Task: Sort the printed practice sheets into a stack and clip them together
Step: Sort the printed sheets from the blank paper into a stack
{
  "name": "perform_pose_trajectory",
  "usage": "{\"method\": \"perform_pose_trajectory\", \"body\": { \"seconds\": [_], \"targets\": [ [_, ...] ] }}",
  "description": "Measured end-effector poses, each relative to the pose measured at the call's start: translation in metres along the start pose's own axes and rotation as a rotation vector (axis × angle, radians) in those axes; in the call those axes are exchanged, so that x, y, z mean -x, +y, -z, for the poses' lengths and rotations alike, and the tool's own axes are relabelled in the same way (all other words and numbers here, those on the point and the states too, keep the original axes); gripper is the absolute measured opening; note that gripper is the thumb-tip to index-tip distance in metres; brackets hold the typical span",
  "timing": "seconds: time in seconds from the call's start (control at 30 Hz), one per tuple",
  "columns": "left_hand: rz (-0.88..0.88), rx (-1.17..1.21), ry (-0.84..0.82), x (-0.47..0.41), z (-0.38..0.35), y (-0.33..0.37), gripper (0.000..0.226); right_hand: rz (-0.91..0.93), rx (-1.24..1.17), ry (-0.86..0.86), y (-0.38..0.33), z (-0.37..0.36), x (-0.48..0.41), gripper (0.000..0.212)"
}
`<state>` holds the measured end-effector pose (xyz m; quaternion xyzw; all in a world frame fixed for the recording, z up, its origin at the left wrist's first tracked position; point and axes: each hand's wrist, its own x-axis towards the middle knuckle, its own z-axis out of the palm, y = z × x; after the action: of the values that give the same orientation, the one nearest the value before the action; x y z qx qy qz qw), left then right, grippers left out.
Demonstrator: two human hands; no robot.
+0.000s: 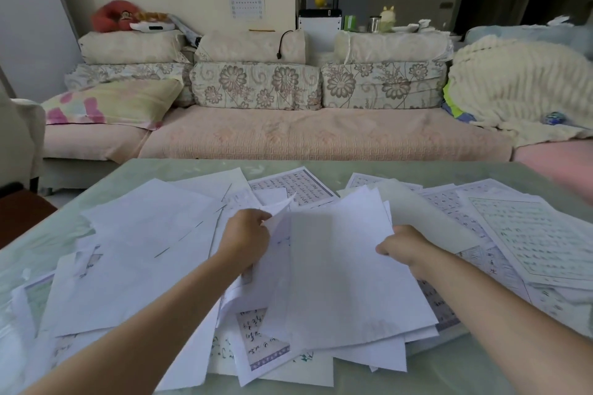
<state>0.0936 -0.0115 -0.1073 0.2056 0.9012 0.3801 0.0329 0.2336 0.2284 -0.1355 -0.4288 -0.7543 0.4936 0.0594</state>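
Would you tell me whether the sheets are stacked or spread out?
Spread out: sheets overlap at many angles across the table; left hand and right hand each grip some.

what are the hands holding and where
The left hand grips paper sheets by their left edge; the right hand grips the large blank-side-up sheet by its right edge.

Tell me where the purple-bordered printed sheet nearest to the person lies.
In the head view, the purple-bordered sheet lies bottom centre, partly under blank sheets, near the front edge of the table.
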Motion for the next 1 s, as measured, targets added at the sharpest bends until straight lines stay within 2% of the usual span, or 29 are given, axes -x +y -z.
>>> {"method": "perform_pose_trajectory", "body": {
  "seconds": [0.07, 0.17, 0.27, 0.33, 0.4, 0.47, 0.53, 0.57, 0.63, 0.77, 0.83, 0.9, 0.97, 1.0],
  "targets": [
    [-0.039, 0.106, 0.004, 0.008, -0.004, 0.012, 0.040, -0.011, -0.030, -0.038, -0.002, -0.007, 0.002, 0.028],
    [-0.053, 0.235, -0.150, 0.023, -0.024, 0.028, 0.037, -0.032, -0.089, -0.091, -0.005, -0.017, 0.004, 0.026],
    [-0.136, 0.189, -0.408, 0.039, -0.048, 0.037, 0.035, -0.064, -0.222, -0.110, -0.006, -0.026, 0.001, 0.040],
    [-0.200, 0.157, -0.626, 0.046, -0.061, 0.038, 0.034, -0.086, -0.311, -0.125, -0.006, -0.028, 0.000, 0.061],
    [-0.297, 0.082, -0.717, 0.046, -0.065, 0.037, 0.038, -0.080, -0.285, -0.203, -0.006, -0.026, 0.003, 0.080],
    [-0.409, -0.082, -0.570, 0.038, -0.063, 0.031, 0.040, -0.027, -0.176, -0.206, 0.000, -0.025, -0.001, 0.066],
    [-0.452, -0.341, -0.374, 0.024, -0.059, 0.016, 0.054, 0.014, -0.076, -0.161, 0.003, -0.025, 0.000, 0.040],
    [-0.430, -0.477, -0.357, 0.019, -0.058, 0.007, 0.066, 0.016, -0.057, -0.144, 0.003, -0.025, 0.000, 0.034],
    [-0.391, -0.628, -0.449, 0.013, -0.057, -0.010, 0.082, 0.011, -0.061, -0.147, 0.004, -0.025, -0.003, 0.026],
    [-0.560, -0.554, -0.637, 0.022, -0.064, -0.018, 0.081, 0.048, -0.146, -0.162, 0.000, -0.029, -0.003, 0.016],
    [-0.638, -0.467, -0.675, 0.028, -0.072, -0.013, 0.075, 0.086, -0.092, -0.182, 0.001, -0.029, -0.003, 0.028],
    [-0.608, -0.306, -0.710, 0.033, -0.075, -0.007, 0.064, 0.103, -0.036, -0.189, 0.002, -0.026, -0.006, 0.040],
    [-0.497, -0.105, -0.624, 0.031, -0.070, -0.002, 0.054, 0.134, -0.053, -0.190, 0.002, -0.020, -0.006, 0.046],
    [-0.451, -0.066, -0.505, 0.028, -0.065, 0.000, 0.055, 0.157, -0.084, -0.188, 0.002, -0.015, -0.007, 0.047]
  ]
}}
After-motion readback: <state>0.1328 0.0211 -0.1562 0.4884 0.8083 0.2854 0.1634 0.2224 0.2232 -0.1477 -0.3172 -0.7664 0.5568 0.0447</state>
